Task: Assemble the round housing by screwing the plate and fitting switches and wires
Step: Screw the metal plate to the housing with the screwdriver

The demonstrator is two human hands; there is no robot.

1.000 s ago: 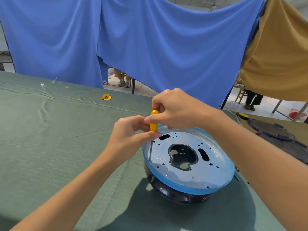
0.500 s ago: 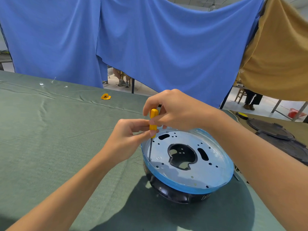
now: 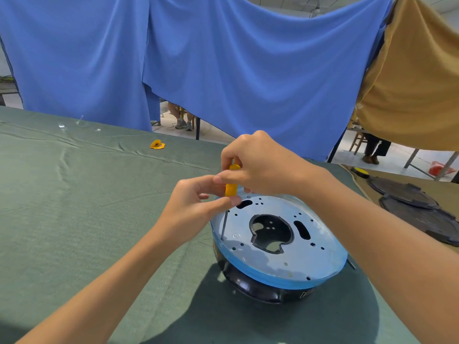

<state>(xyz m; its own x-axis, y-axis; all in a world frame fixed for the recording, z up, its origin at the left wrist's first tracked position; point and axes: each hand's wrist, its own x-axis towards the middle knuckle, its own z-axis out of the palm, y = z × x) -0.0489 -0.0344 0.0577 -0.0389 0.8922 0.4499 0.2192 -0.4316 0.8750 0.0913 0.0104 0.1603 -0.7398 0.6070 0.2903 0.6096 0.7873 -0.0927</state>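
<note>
L hand, R hand pinch screwdriver, tip at plate rim.

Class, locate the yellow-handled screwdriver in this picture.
The screwdriver stands near the centre of the head view, handle held by left hand and right hand, tip on the left edge of the round plate.

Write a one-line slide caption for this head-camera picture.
Left hand and right hand hold a yellow screwdriver nearly upright, tip at the left edge of the round plate on the black housing.
</note>
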